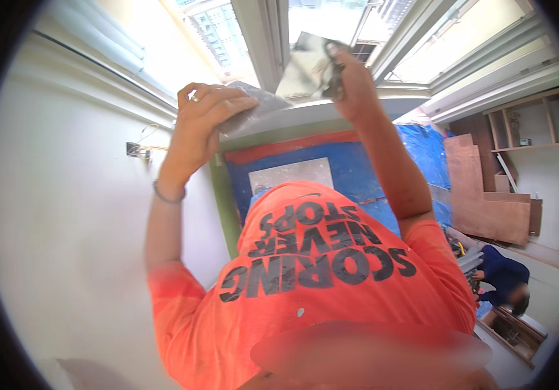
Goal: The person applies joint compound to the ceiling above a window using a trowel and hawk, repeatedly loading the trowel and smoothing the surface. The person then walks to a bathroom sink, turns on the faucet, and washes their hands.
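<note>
Both my arms are raised toward a window frame point(263, 39). My left hand point(204, 123), with a ring on one finger and a bracelet on the wrist, presses on and grips one end of a grey flat sheet point(253, 107) lying along the sill point(305, 117). My right hand point(351, 81) is closed on a crumpled grey, shiny sheet point(305, 65) held against the frame's upright bar. Whether the two grey pieces are one sheet I cannot tell. My orange printed shirt point(312, 279) fills the lower middle.
A white wall point(65, 227) stands on the left, with loose wires point(138, 151) sticking out. A blue tarp point(422, 153) and plywood boards point(487, 201) lie to the right. Another person in dark blue point(503, 276) crouches at the right.
</note>
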`<action>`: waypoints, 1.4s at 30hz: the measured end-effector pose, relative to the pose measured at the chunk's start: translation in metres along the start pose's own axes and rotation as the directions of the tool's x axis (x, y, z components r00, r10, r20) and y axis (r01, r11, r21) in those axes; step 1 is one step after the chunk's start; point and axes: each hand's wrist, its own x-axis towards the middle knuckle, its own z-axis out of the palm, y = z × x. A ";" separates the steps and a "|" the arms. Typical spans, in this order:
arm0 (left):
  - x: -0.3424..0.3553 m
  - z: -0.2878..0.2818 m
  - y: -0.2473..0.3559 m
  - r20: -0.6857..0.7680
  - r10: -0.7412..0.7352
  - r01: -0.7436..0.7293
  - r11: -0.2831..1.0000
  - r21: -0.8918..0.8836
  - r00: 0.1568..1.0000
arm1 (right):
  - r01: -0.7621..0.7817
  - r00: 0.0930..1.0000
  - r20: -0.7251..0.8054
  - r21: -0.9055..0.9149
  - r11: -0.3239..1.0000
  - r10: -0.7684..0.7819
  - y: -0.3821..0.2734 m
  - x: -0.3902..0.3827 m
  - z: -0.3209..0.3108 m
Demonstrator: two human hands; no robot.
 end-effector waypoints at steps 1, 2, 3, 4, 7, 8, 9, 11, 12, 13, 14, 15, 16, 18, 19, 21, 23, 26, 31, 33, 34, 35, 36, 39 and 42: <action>-0.011 0.009 -0.008 -0.124 -0.069 0.054 0.991 -0.125 0.990 | 0.026 0.999 -0.022 0.050 0.998 -0.025 -0.004 0.007 0.000; -0.023 0.025 -0.007 -0.282 -0.248 0.157 0.938 -0.309 0.927 | 0.042 0.998 0.041 0.120 0.992 -0.047 -0.007 0.014 -0.001; -0.026 0.057 0.006 -0.330 -0.477 0.228 0.787 -0.574 0.815 | 0.055 0.998 -0.004 0.079 0.995 -0.055 -0.021 0.012 -0.012; -0.033 0.069 0.007 -0.347 -0.643 0.246 0.649 -0.720 0.683 | 0.039 0.999 -0.017 0.114 0.993 -0.037 -0.019 0.011 -0.014; -0.018 0.060 0.014 -0.283 -0.839 -0.162 0.234 -0.959 0.465 | 0.019 0.997 0.076 0.182 0.983 -0.033 -0.015 0.017 -0.011; -0.018 0.061 0.015 -0.244 -0.860 -0.235 0.150 -0.960 0.449 | 0.039 0.998 0.041 0.065 0.997 -0.042 -0.020 0.009 -0.014; -0.018 0.059 0.009 -0.217 -0.866 -0.301 0.081 -0.950 0.450 | -0.007 0.999 0.051 0.083 0.997 0.003 -0.016 0.021 -0.031; -0.013 0.050 -0.006 -0.287 -0.867 -0.458 0.079 -0.886 0.407 | -0.040 0.995 0.094 0.119 0.992 0.029 -0.007 0.027 -0.042; -0.002 0.024 -0.008 -0.325 -0.859 -0.500 0.095 -0.861 0.395 | -0.053 0.992 0.121 0.165 0.985 0.033 -0.007 0.026 -0.044; 0.011 -0.004 -0.012 -0.336 -0.861 -0.513 0.104 -0.852 0.382 | -0.069 0.990 0.139 0.207 0.976 0.040 -0.007 0.028 -0.044; 0.012 -0.022 -0.028 -0.446 -0.811 -0.572 0.173 -0.801 0.379 | -0.061 0.987 0.156 0.226 0.972 0.026 -0.001 0.026 -0.049; 0.020 -0.051 -0.034 -0.562 -0.737 -0.639 0.233 -0.733 0.375 | -0.010 0.988 0.151 0.230 0.973 -0.025 -0.002 0.022 -0.047; 0.023 -0.083 -0.041 -0.634 -0.684 -0.679 0.273 -0.681 0.361 | 0.000 0.988 0.148 0.203 0.979 -0.031 -0.002 0.017 -0.046; 0.036 -0.147 -0.048 -0.738 -0.600 -0.713 0.366 -0.598 0.311 | 0.024 0.994 0.102 0.193 0.981 -0.044 -0.008 0.010 -0.035; 0.047 -0.179 -0.051 -0.779 -0.563 -0.758 0.371 -0.537 0.276 | 0.030 0.997 0.067 0.190 0.981 -0.044 -0.008 0.001 -0.033; 0.085 -0.233 -0.069 -0.825 -0.527 -0.812 0.378 -0.444 0.206 | 0.043 0.994 0.092 0.228 0.973 -0.066 -0.007 0.012 -0.045; 0.124 -0.280 -0.076 -0.821 -0.548 -0.839 0.363 -0.405 0.159 | 0.071 0.991 0.091 0.233 0.970 -0.095 -0.011 0.006 -0.051; 0.170 -0.346 -0.114 -0.753 -0.647 -0.832 0.345 -0.434 0.124 | 0.164 0.984 0.038 0.227 0.960 -0.177 -0.023 -0.030 -0.041; 0.230 -0.415 -0.197 -0.847 -0.442 -0.857 0.271 -0.439 0.295 | 0.230 0.973 -0.029 0.269 0.935 -0.231 -0.013 -0.036 -0.051; 0.239 -0.417 -0.194 -0.864 -0.464 -0.881 0.304 -0.362 0.195 | 0.265 0.964 -0.071 0.276 0.924 -0.256 -0.008 -0.045 -0.052; 0.244 -0.416 -0.190 -0.867 -0.475 -0.890 0.317 -0.326 0.148 | 0.288 0.957 -0.106 0.277 0.917 -0.269 -0.006 -0.050 -0.054; 0.253 -0.421 -0.199 -0.836 -0.521 -0.888 0.285 -0.361 0.172 | 0.312 0.949 -0.142 0.277 0.909 -0.282 -0.004 -0.053 -0.058; 0.253 -0.439 -0.211 -0.809 -0.558 -0.882 0.269 -0.388 0.186 | 0.291 0.957 -0.108 0.283 0.914 -0.271 0.002 -0.045 -0.073; 0.262 -0.467 -0.235 -0.755 -0.614 -0.848 0.254 -0.465 0.230 | 0.308 0.949 -0.166 0.300 0.903 -0.269 0.008 -0.057 -0.057; 0.273 -0.472 -0.245 -0.777 -0.568 -0.827 0.276 -0.489 0.270 | 0.332 0.931 -0.246 0.269 0.904 -0.268 0.011 -0.063 -0.050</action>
